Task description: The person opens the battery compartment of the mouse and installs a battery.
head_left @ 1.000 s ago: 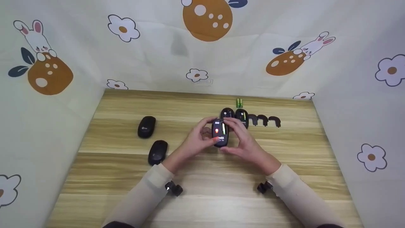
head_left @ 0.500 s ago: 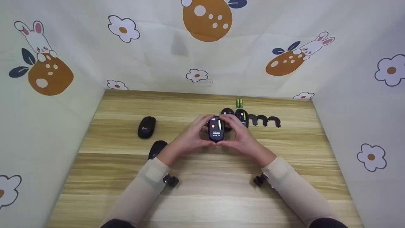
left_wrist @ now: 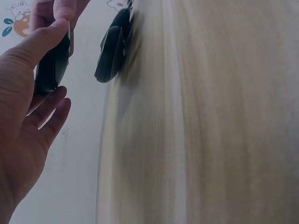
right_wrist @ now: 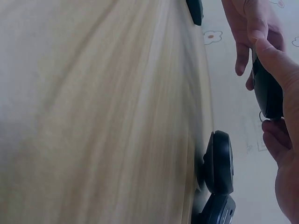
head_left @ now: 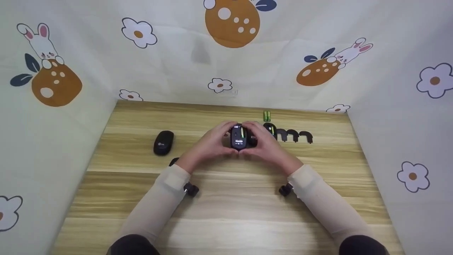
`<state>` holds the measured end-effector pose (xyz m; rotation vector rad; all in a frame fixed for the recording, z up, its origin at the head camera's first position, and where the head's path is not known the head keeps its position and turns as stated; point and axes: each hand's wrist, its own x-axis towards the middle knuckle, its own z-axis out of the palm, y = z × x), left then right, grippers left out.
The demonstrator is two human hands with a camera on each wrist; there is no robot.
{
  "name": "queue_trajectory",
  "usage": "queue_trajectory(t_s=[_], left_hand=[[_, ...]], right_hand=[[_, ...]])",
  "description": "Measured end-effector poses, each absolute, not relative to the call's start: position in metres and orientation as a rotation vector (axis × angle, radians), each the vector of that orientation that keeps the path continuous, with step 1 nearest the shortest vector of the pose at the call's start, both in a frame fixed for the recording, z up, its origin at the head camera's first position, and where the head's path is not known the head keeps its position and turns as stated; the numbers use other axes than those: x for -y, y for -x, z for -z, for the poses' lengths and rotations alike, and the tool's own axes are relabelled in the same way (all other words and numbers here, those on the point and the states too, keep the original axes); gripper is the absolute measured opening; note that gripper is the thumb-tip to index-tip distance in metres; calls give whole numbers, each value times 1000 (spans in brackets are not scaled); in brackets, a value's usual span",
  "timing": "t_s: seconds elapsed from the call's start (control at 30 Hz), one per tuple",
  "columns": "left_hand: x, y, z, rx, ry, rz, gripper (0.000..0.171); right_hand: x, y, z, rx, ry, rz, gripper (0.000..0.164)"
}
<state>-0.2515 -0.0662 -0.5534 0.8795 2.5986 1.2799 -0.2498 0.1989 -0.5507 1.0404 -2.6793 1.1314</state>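
Observation:
A black computer mouse (head_left: pixel 238 138) is held in the air between both hands, its underside facing up toward the head camera. A green battery shows in its open slot. My left hand (head_left: pixel 211 142) grips its left side, thumb at the near end and fingertips at the far end. On the other side my right hand (head_left: pixel 263 143) grips it the same way, the thumbs meeting. In the left wrist view the mouse (left_wrist: pixel 52 67) appears edge-on and clear of the table. Behind the right hand's fingers, another upturned mouse (head_left: pixel 252 140) is mostly hidden.
An upturned mouse (head_left: pixel 271 130) with a battery lies right of the hands. Two green batteries (head_left: pixel 267 116) lie behind it, and black curved covers (head_left: pixel 293 135) lie in a row to its right. Leftward are a black mouse (head_left: pixel 164 142) and another (head_left: pixel 174 161), mostly behind my left forearm.
Both hands have carried the mouse away from the body and slightly left. The red light on its underside, lit in both earlier frames, no longer shows. My left forearm now covers more of the nearer left mouse.

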Motion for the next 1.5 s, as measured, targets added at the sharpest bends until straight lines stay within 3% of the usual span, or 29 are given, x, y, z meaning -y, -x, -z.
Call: queue_trajectory(t_s=[0.7, 1.5], left_hand=[[62, 296, 566, -2556, -774, -1193, 99], [55, 300, 576, -2592, -821, -1088, 96]], right_hand=[[-187, 290, 567, 2856, -901, -1076, 95], [-179, 293, 572, 2918, -897, -854, 91]])
